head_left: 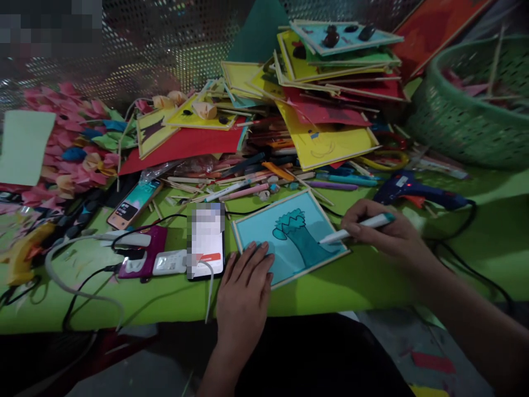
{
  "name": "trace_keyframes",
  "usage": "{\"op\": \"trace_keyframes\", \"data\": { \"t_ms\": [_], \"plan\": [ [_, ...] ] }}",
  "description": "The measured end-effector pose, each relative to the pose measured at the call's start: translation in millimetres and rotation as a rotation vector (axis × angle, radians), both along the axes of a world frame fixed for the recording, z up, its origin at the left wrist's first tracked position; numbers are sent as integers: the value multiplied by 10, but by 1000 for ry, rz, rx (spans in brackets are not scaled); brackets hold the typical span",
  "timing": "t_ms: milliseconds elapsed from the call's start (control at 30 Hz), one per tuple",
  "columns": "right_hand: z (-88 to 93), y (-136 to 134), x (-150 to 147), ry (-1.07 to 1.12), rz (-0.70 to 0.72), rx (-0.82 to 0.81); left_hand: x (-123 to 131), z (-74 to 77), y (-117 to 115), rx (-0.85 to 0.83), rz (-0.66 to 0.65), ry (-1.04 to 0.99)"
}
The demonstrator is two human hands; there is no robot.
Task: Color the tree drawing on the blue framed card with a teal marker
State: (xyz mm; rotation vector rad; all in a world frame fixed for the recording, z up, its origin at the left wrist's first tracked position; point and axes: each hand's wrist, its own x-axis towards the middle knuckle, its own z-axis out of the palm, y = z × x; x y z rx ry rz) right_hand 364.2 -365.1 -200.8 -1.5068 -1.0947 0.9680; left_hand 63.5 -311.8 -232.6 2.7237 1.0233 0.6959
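Note:
A light-blue picture card (252, 229) edged with thin wooden sticks lies on the green table. On it is a dark teal drawing (303, 240) with a scalloped top and a wide stem. My left hand (246, 281) rests flat on the card's lower left corner, fingers stretched out. In my right hand (372, 226) is a white marker with a teal end (366, 225), gripped between thumb and fingers. Its tip meets the card at the right side of the drawn stem. A phone with a lit screen (206, 264) lies just left of my left hand.
Behind the card are loose pens and sticks (243, 187) and a stack of framed cards (339, 71). A blue glue gun (417, 190) and a green basket (463, 127) are at right. A purple power strip (155, 242) with cables and a yellow glue gun (25, 256) lie left.

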Motion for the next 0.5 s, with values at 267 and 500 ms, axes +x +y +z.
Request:
{"op": "trace_keyframes", "data": {
  "t_ms": [267, 500],
  "plan": [
    [51, 107, -75, -102, 95, -28, 1, 9, 4, -4, 7, 14],
    [70, 82, -66, -73, 107, -61, 4, 23, 13, -1, 0, 8]
  ]
}}
